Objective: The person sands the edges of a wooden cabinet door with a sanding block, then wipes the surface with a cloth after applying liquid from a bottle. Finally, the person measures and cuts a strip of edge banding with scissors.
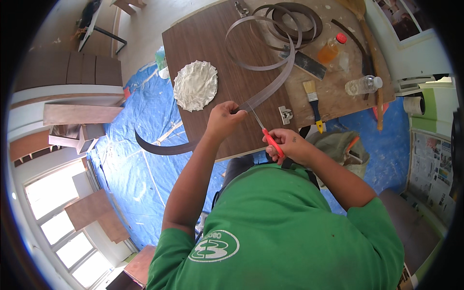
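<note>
My left hand (225, 120) is closed, pinching a long brown edge-banding strip (273, 86) over the near part of a brown wood-grain panel (232, 53). From my fingers the strip loops up to a dark coil (315, 24) at the back. Its other end curls out past the panel's left edge. My right hand (292, 146) grips red-handled scissors (272, 141), whose blades reach the strip just right of my left fingers. Whether the blades have cut into it I cannot tell. A metal hinge (285, 115) is on the panel's right edge.
A wrinkled whitish round thing (195, 86) lies on the panel. Right of it are a dark block (309, 64), a brush (312, 104), a red-capped bottle of orange liquid (331, 50) and a clear bottle (363, 85). Blue sheeting (125, 169) covers the floor; a bag (338, 150) stands near my right arm.
</note>
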`<state>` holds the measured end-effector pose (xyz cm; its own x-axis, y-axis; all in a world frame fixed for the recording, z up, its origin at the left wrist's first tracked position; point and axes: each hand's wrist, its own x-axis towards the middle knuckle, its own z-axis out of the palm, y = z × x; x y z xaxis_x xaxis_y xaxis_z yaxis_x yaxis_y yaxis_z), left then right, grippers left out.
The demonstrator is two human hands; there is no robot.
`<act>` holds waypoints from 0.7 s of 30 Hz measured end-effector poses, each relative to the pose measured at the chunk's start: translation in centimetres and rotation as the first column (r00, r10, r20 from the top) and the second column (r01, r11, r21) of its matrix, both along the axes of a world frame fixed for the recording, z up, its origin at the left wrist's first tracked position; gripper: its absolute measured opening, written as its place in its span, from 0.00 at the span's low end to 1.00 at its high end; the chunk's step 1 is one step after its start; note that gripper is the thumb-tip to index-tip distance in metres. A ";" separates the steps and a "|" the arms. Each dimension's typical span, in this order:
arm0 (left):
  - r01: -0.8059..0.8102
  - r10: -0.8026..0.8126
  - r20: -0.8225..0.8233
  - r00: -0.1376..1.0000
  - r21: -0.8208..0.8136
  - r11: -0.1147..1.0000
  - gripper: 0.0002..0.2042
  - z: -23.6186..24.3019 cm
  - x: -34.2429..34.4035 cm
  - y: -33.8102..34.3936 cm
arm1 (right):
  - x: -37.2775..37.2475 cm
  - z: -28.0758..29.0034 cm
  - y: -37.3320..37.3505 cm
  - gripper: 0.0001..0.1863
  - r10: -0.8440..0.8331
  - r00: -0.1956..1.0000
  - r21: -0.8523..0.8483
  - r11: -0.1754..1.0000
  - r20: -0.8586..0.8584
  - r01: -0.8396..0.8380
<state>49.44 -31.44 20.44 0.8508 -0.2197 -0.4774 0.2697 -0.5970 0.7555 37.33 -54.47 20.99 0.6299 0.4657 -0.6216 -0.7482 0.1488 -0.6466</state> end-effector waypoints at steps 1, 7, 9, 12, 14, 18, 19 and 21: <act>-0.006 0.006 0.000 1.000 -0.009 1.000 0.13 0.1 -0.3 0.0 | 0.1 -0.4 0.2 0.27 -0.011 1.000 -0.007 1.000 0.005 0.011; -0.008 0.007 -0.028 1.000 -0.019 1.000 0.12 0.3 -1.1 0.0 | 1.0 -1.1 1.6 0.29 -0.056 0.998 0.009 0.998 0.018 0.056; -0.011 0.010 -0.031 0.999 -0.028 1.000 0.12 0.4 -1.3 -0.2 | 1.5 -1.3 1.7 0.30 -0.054 0.998 0.009 0.998 0.015 0.054; -0.015 0.014 -0.032 0.999 -0.040 0.999 0.12 0.0 -1.4 -0.1 | 1.9 -1.4 1.9 0.30 -0.027 0.999 -0.018 0.999 0.037 0.028; -0.004 0.003 -0.031 1.000 -0.033 0.999 0.12 -0.2 -1.4 0.0 | 2.2 -1.4 1.8 0.30 -0.005 1.000 -0.010 1.000 0.026 0.005; -0.001 0.000 -0.042 0.999 -0.033 0.999 0.12 0.0 -1.4 -0.1 | 2.4 -1.7 1.9 0.30 0.015 1.000 -0.006 1.000 0.016 -0.014; -0.015 0.012 -0.049 0.999 -0.052 0.999 0.12 0.0 -1.5 -0.1 | 2.5 -1.7 2.0 0.30 0.014 1.000 -0.013 1.000 0.016 -0.013; -0.030 0.027 -0.057 0.998 -0.064 0.997 0.12 -0.1 -1.4 -0.1 | 2.5 -1.6 2.1 0.30 0.011 1.000 -0.028 1.000 0.017 -0.011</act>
